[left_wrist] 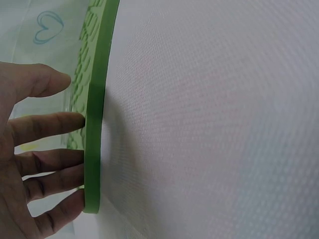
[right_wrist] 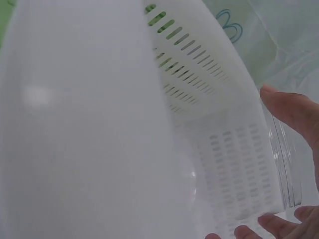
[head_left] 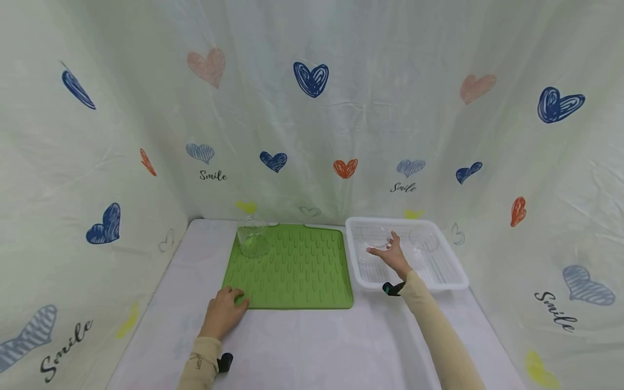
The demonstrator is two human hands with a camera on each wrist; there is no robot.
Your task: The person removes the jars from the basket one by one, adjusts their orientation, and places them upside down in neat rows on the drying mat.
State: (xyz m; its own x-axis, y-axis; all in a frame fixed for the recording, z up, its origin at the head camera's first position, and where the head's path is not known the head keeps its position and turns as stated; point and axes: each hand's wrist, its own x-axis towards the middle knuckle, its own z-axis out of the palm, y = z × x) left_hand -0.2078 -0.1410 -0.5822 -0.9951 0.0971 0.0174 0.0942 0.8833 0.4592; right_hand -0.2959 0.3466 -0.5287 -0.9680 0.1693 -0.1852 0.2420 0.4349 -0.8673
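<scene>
My right hand is over the white basket, its thumb and fingers spread wide at the near side of a clear round dish. In the right wrist view, the clear edge shows between thumb and fingertips; a firm hold is not visible. A second clear round piece lies farther right in the basket. My left hand rests at the near left corner of the green ridged mat, with fingertips touching its edge in the left wrist view. A clear vessel stands on the mat's far left.
A pale cloth covers the table. Hanging sheets printed with hearts rise along the back and both sides. The basket stands close beside the mat's right edge, and its raised wall lies below my right forearm.
</scene>
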